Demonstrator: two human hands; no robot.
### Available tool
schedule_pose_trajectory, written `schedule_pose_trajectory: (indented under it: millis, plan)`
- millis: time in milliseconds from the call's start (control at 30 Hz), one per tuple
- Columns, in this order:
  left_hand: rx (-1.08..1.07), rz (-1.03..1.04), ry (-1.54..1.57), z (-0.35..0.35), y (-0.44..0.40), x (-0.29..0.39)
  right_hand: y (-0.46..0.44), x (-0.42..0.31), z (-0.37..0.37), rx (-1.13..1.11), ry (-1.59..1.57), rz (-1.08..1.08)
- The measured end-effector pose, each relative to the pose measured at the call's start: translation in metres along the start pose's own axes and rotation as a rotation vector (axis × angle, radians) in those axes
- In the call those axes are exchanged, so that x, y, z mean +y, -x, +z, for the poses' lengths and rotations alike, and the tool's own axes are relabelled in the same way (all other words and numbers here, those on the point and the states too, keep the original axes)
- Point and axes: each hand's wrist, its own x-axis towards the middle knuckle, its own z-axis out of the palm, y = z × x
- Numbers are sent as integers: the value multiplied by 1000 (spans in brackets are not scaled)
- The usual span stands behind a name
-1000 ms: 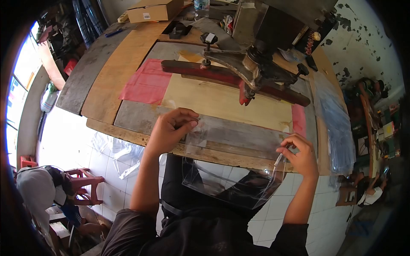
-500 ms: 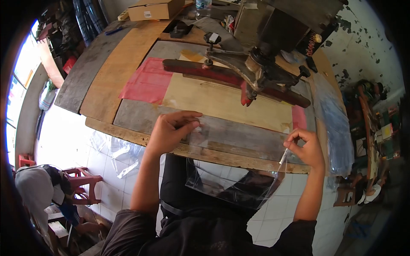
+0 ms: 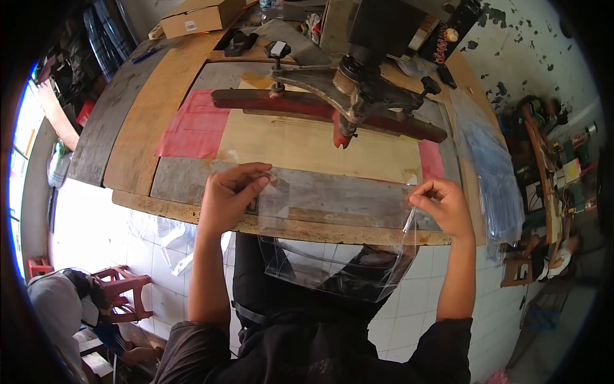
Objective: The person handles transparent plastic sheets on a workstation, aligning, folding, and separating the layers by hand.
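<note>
A clear plastic sheet [image 3: 336, 272] hangs over the table's front edge and above my lap, see-through with a few shiny creases. Its upper left corner is pinched between the thumb and fingers of my left hand [image 3: 224, 195]. At the upper right corner my right hand [image 3: 446, 206] pinches it, and a bright fold runs down below those fingers. Beyond both hands lies a pale yellow panel [image 3: 320, 146] with pink pieces [image 3: 193, 125] at its ends. Over the panel stands a press head with a long red-edged bar [image 3: 281, 102].
A stack of clear plastic sheets [image 3: 487, 176] lies along the table's right side. A cardboard box [image 3: 199, 18] sits at the back left. More loose plastic [image 3: 169, 240] hangs below the left front edge. Other people are at the lower left and far right.
The whole view has shifted, so table, press and hands appear further left. Both hands keep their pinch on the plastic sheet, with little movement relative to the table.
</note>
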Motion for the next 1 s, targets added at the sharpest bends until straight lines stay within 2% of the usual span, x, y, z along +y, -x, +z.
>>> schedule_pose_trajectory:
  millis: [100,333,400,1000]
  plan:
    - [30,-1,-51,0,0,0,0,-6,3,29,-55,97]
    - [52,-4,-48,2,0,0,-3,-7,5,34,-60,108]
    - [71,-9,-15,2,-1,-3,-3,-10,6,58,-179,82]
    - [27,-16,-24,-2,-2,-4,-1,-8,-1,-20,-15,-17]
